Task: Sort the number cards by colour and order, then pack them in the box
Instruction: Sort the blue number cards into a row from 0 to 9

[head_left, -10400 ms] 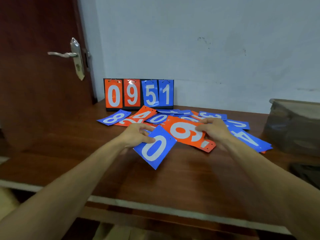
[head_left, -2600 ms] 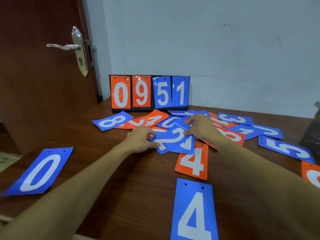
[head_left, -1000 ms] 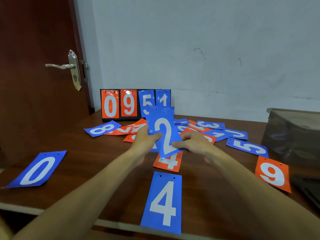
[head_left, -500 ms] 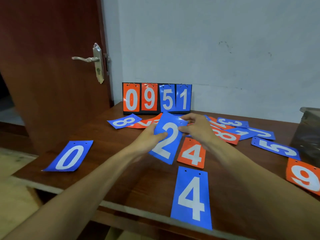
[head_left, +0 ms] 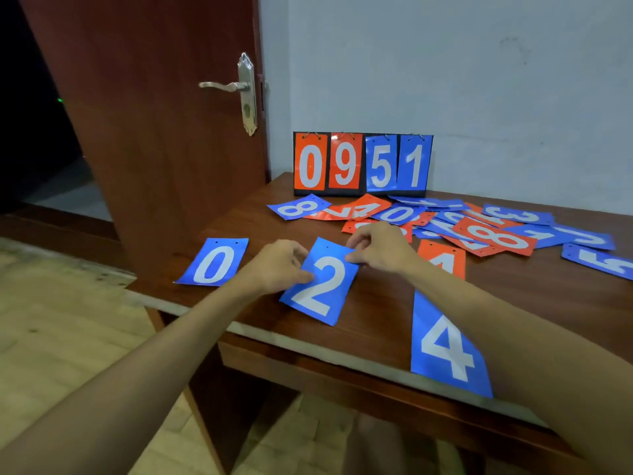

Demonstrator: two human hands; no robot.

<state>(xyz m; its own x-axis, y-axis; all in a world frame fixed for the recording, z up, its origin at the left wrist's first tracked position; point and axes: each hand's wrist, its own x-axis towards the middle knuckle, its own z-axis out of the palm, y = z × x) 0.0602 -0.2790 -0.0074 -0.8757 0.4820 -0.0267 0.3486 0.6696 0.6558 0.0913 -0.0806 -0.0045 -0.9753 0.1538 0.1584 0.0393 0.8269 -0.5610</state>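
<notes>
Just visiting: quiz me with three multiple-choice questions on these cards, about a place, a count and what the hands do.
1. Where is the blue 2? A) left of the blue 0 B) between the blue 0 and blue 4 C) on the floor
2. How many orange cards hang on the stand? A) one B) two C) four
3. The blue 2 is: A) untouched B) folded C) pinched by both hands
Answers: B, 0 on its left, 4 on its right; B, orange 0 and 9; C, left hand on its side edge, right hand on its top corner.
</notes>
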